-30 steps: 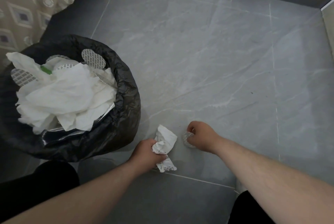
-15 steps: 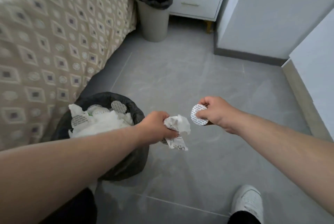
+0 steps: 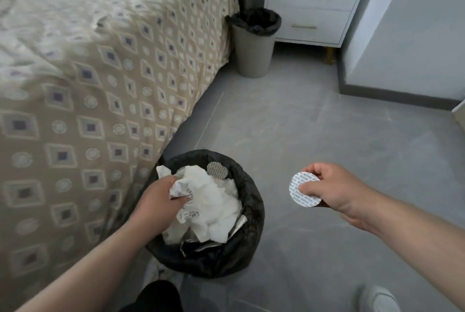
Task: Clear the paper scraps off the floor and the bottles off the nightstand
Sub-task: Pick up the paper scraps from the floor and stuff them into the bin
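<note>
- Patterned beige bed: fills the left side; its hanging edge is just beside the near bin
- Grey tile floor: no loose scraps show on the visible part
- White nightstand: far end, two drawers; its top is cut off, so no bottles can be seen
- Far bin: black liner, standing between bed and nightstand
- Near bin: black liner, heaped with white paper
- Left hand: closed on a paper scrap, held over the near bin, touching the heap
- Right hand: pinching a round seal, off to the bin's right, over the floor
- Step in hand, as judged: dropping floor scraps; next the left hand must let go, then the right carry the seal over the rim
</note>
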A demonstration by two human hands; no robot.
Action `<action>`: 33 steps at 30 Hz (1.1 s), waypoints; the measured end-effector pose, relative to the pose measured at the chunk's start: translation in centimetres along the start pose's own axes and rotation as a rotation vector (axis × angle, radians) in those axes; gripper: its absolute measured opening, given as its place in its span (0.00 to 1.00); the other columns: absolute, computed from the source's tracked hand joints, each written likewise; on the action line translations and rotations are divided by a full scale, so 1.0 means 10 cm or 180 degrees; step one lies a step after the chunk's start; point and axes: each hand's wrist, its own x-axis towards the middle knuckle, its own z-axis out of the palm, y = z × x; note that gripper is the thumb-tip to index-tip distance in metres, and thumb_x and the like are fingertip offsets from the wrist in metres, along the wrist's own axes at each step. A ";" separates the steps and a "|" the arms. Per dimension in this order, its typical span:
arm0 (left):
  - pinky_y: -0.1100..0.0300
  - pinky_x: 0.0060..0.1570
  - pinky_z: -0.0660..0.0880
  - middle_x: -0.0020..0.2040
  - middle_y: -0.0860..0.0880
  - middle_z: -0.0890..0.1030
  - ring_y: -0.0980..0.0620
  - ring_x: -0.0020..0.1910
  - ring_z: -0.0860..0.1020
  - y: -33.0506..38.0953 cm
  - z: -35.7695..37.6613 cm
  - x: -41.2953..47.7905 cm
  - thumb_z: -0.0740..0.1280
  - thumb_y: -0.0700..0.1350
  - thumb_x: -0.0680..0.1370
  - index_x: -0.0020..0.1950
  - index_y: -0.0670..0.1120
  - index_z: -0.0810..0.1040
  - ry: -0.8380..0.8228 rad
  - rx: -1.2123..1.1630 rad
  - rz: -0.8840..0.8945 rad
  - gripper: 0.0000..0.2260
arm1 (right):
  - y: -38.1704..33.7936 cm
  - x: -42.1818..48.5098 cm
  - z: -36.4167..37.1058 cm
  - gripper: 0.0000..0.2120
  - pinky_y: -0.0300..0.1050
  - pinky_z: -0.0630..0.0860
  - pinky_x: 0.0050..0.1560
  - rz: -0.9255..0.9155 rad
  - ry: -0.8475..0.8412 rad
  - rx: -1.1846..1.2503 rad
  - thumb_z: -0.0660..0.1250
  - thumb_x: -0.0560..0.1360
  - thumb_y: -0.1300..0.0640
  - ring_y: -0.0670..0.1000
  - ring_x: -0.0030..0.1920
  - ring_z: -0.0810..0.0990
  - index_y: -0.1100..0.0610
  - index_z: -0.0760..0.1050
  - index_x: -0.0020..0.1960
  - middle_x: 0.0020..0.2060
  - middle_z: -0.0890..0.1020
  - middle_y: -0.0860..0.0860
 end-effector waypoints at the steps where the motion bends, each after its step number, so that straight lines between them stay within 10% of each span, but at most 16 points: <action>1: 0.63 0.33 0.66 0.35 0.53 0.77 0.57 0.36 0.74 -0.09 0.04 0.04 0.70 0.40 0.73 0.37 0.50 0.73 0.0018 0.0182 0.0066 0.09 | 0.01 0.01 0.03 0.08 0.46 0.77 0.40 0.0056 -0.0021 0.0028 0.67 0.71 0.70 0.51 0.37 0.78 0.59 0.77 0.44 0.38 0.80 0.55; 10: 0.52 0.50 0.71 0.54 0.46 0.71 0.45 0.54 0.72 -0.59 0.54 0.33 0.61 0.56 0.76 0.56 0.46 0.67 -0.0636 0.1754 0.0261 0.17 | 0.00 0.17 0.41 0.08 0.44 0.78 0.38 0.0300 -0.0234 0.0247 0.67 0.72 0.71 0.52 0.37 0.79 0.59 0.76 0.44 0.40 0.81 0.56; 16: 0.52 0.69 0.60 0.74 0.46 0.60 0.46 0.72 0.60 -0.54 0.32 0.14 0.61 0.66 0.71 0.75 0.50 0.56 0.0024 0.1440 0.0599 0.38 | -0.07 0.17 0.75 0.09 0.46 0.78 0.40 0.0257 -0.0307 0.0180 0.68 0.72 0.70 0.53 0.39 0.81 0.58 0.76 0.47 0.42 0.82 0.57; 21: 0.58 0.72 0.48 0.78 0.52 0.48 0.58 0.75 0.47 -0.77 0.04 -0.04 0.47 0.71 0.69 0.77 0.51 0.48 0.0151 0.0567 0.0581 0.41 | -0.06 0.20 0.98 0.11 0.52 0.79 0.47 0.0297 -0.0327 0.0101 0.69 0.72 0.70 0.53 0.40 0.81 0.56 0.76 0.48 0.42 0.82 0.56; 26: 0.56 0.73 0.36 0.77 0.57 0.46 0.60 0.74 0.39 -0.88 0.10 -0.01 0.25 0.70 0.68 0.78 0.50 0.44 -0.0215 0.1376 0.0892 0.43 | -0.17 0.44 1.34 0.11 0.51 0.81 0.41 0.0320 -0.0291 0.0431 0.68 0.73 0.70 0.55 0.42 0.81 0.55 0.74 0.47 0.45 0.81 0.57; 29: 0.44 0.70 0.46 0.76 0.50 0.61 0.48 0.75 0.58 -0.89 0.17 0.12 0.33 0.62 0.78 0.75 0.48 0.62 -0.0204 0.2181 0.0975 0.34 | -0.26 0.66 1.60 0.12 0.50 0.82 0.43 0.0367 -0.0244 0.0686 0.69 0.73 0.68 0.55 0.45 0.81 0.58 0.74 0.55 0.51 0.80 0.58; 33: 0.39 0.68 0.46 0.74 0.42 0.65 0.40 0.74 0.62 -0.82 0.27 0.25 0.42 0.59 0.78 0.70 0.51 0.71 -0.0336 0.2589 0.0901 0.28 | -0.22 0.73 1.83 0.34 0.47 0.71 0.65 -0.0456 -0.0313 -0.1748 0.73 0.69 0.46 0.55 0.64 0.73 0.51 0.65 0.71 0.66 0.71 0.54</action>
